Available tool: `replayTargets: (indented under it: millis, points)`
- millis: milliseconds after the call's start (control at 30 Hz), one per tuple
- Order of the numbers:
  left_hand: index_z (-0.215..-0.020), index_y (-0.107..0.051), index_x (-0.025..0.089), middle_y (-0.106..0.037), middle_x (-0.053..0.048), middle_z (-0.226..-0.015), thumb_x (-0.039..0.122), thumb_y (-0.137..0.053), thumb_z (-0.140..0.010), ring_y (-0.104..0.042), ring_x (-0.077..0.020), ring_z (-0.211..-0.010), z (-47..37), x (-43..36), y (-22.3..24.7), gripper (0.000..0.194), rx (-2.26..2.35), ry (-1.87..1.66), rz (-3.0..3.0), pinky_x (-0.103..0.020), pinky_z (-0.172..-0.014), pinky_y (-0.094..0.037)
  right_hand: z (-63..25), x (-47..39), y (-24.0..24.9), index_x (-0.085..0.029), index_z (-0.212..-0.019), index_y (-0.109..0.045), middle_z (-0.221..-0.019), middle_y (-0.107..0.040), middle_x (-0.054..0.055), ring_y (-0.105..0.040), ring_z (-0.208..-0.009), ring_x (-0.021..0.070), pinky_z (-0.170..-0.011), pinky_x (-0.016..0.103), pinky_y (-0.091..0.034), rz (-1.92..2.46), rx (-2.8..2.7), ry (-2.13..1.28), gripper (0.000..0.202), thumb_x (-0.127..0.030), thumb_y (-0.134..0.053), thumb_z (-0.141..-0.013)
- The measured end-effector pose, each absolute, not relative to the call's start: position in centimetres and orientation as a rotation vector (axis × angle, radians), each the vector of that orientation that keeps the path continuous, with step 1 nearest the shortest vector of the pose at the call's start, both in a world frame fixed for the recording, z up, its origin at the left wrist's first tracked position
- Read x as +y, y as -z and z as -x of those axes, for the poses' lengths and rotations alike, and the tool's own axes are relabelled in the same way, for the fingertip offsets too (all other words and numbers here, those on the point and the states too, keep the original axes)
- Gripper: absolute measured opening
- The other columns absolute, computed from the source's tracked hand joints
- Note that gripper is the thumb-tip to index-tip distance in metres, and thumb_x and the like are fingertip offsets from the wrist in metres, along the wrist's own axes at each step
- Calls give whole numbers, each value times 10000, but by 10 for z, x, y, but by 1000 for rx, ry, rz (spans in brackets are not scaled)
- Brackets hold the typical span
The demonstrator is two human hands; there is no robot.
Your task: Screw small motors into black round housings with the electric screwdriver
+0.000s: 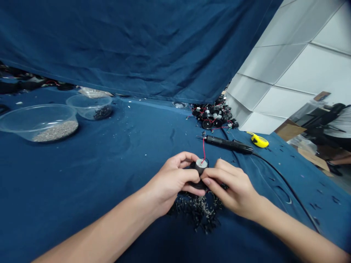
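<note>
My left hand (171, 180) is closed around a round black part with a grey-topped cylinder (201, 165). A red wire (203, 148) rises from its top to a small piece near the screwdriver tip. Thumb and index finger of my right hand (236, 186) pinch together against the part's near right side; whatever is between them is hidden. Just below both hands lies a heap of small silver screws and thin black pieces (201, 210). Beyond them rests a black electric screwdriver (229, 144), its bit pointing left.
On the left stand a clear bowl of small silver pieces (35, 109) and another clear bowl with dark pieces (82, 102). Similar black parts with red wires (214, 115) are piled at the back. A yellow tape measure (259, 141) lies right. A person (338, 126) is at far right.
</note>
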State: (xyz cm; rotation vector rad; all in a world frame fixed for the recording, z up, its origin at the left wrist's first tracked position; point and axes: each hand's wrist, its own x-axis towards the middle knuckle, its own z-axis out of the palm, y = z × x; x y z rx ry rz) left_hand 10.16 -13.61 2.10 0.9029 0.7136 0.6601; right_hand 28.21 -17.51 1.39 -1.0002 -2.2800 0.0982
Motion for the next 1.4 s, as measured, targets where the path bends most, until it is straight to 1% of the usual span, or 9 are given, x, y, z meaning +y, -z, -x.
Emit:
replayTargets:
  millis: [200, 367, 533, 667, 867, 1067, 1167, 1300, 1400]
  points:
    - [-925, -532, 182, -561, -12, -961, 27, -563, -628, -618, -131, -749, -103, -138, -21, 336, 699, -633, -884, -281, -630, -592, -294, -172, -21, -147, -1058, -560, -693, -467, 7, -377, -649, 136, -565, 271, -305, 881, -2481, 27, 178, -107, -514, -891]
    - [-931, -531, 181, -565, -13, -959, 22, -569, -625, -616, -130, -741, -104, -139, -22, 347, 682, -619, -867, -282, -627, -593, -299, -172, -23, -149, -1070, -554, -704, -522, 20, -398, -624, 137, -546, 270, -311, 806, -2496, 115, 213, -77, -501, -877]
    - [-909, -532, 177, -569, -15, -931, 16, -561, -609, -602, -118, -707, -105, -139, -23, 342, 681, -617, -843, -273, -602, -590, -302, -173, -23, -178, -1119, -548, -691, -531, 18, -420, -606, 140, -539, 277, -325, 756, -2549, 233, 273, -93, -521, -861]
    - [-914, -533, 181, -571, -22, -928, 21, -564, -603, -619, -135, -710, -105, -139, -24, 351, 684, -609, -824, -277, -596, -588, -304, -176, -22, -203, -1160, -546, -705, -555, 16, -446, -603, 137, -537, 276, -343, 792, -2526, 240, 327, -110, -552, -846]
    - [-916, -531, 182, -566, -19, -930, 32, -570, -620, -622, -135, -724, -104, -139, -24, 334, 673, -620, -839, -273, -609, -587, -301, -180, -21, -188, -1157, -564, -669, -533, 7, -449, -587, 134, -517, 271, -339, 848, -2459, 273, 336, -118, -593, -830]
    - [-916, -531, 176, -563, -24, -937, 18, -558, -618, -607, -126, -712, -103, -139, -24, 338, 684, -625, -839, -274, -602, -590, -301, -182, -23, -180, -1209, -529, -673, -536, 10, -435, -607, 133, -523, 271, -339, 808, -2486, 318, 393, -92, -590, -832]
    - [-906, -532, 174, -562, -27, -936, 17, -566, -613, -602, -125, -715, -103, -139, -24, 335, 676, -630, -832, -273, -602, -589, -299, -182, -24, -203, -1190, -546, -666, -539, 5, -433, -599, 130, -523, 270, -337, 835, -2473, 268, 362, -99, -574, -844]
    - [-908, -530, 176, -561, -25, -925, 21, -572, -614, -615, -136, -726, -103, -138, -23, 335, 666, -639, -820, -278, -606, -588, -295, -181, -25, -185, -1111, -605, -650, -532, 9, -423, -598, 132, -522, 271, -334, 897, -2411, 176, 279, -106, -587, -844]
    - [-909, -534, 179, -559, -21, -919, 26, -572, -620, -616, -137, -728, -103, -138, -23, 330, 668, -662, -829, -278, -599, -588, -292, -180, -26, -182, -1078, -645, -660, -560, 16, -451, -598, 130, -532, 271, -367, 911, -2336, 70, 250, -111, -602, -842]
